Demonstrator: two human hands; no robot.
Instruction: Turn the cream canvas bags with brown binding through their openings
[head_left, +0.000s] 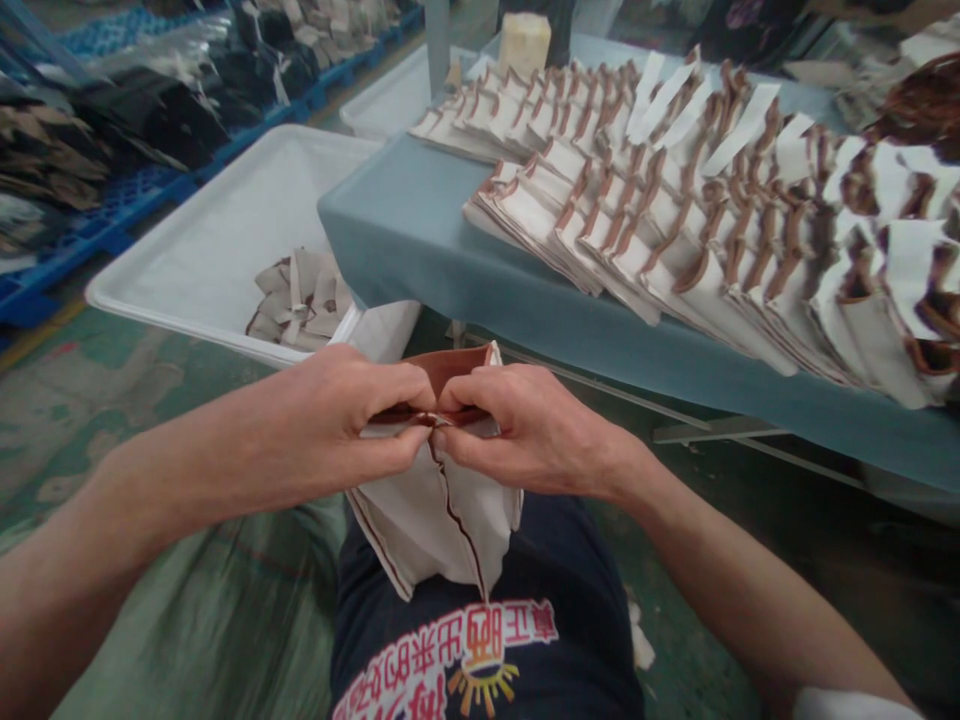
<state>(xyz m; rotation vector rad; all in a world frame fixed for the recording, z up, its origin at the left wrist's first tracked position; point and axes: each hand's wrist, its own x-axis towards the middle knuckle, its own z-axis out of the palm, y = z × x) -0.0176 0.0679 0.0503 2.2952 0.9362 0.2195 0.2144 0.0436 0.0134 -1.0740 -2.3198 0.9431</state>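
Observation:
A white fabric pouch (420, 530) with brown edging and a brown lining hangs in front of my lap, its mouth facing up. My left hand (352, 415) pinches the pouch's near top edge, just left of the dark seam that runs down its front. On the other side of that seam my right hand (517, 420) grips the same edge between thumb and fingers. The fingertips of both hands almost meet at the seam. The fingers hide part of the rim.
A blue-covered table (405, 220) stands ahead to the right, bearing rows of similar white pouches (622, 220). Left of it is a white plastic bin (187, 240) with a tied bundle of pieces (300, 295) inside. Blue pallets (142, 200) with stacked goods lie farther left.

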